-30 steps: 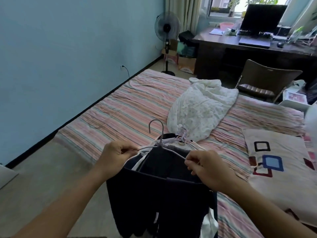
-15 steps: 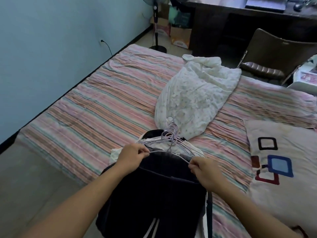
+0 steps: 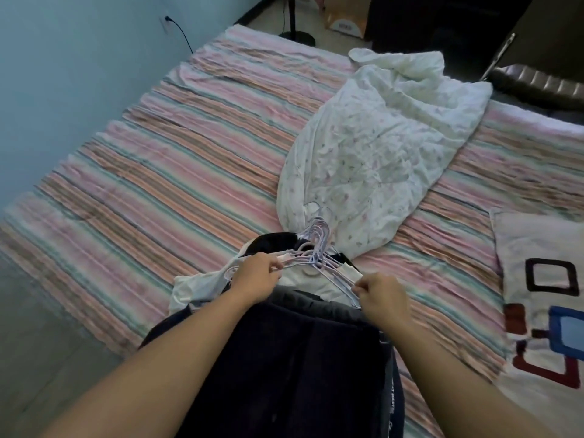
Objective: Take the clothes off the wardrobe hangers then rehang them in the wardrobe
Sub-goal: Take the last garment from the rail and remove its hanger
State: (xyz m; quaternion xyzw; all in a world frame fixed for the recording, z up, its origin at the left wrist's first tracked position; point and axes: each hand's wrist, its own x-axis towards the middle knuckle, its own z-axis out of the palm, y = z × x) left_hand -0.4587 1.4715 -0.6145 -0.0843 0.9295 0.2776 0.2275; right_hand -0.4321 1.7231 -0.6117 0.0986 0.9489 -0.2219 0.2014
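A pile of clothes on several pale lilac wire hangers [image 3: 319, 257] lies at the near edge of the striped bed [image 3: 177, 172]. On top lies a dark navy garment [image 3: 294, 358], which hangs over the bed's edge toward me. Under it show a white garment [image 3: 196, 286] and a black one [image 3: 275, 243]. My left hand [image 3: 257, 278] pinches the left arm of a hanger. My right hand [image 3: 380, 294] pinches the hanger's right arm. The hanger hooks bunch together and point away from me, touching the quilt.
A crumpled white flowered quilt [image 3: 376, 153] lies mid-bed just beyond the hangers. A pillow with coloured squares [image 3: 543, 298] is at the right. A fan base [image 3: 297, 37], a cardboard box [image 3: 346, 22] and a chair [image 3: 537, 80] stand past the bed. The blue wall [image 3: 63, 58] is on the left.
The navy garment and its hanger have gone down from mid-air onto the pile on the bed. My view has tilted down, so the desk and window have left the frame.
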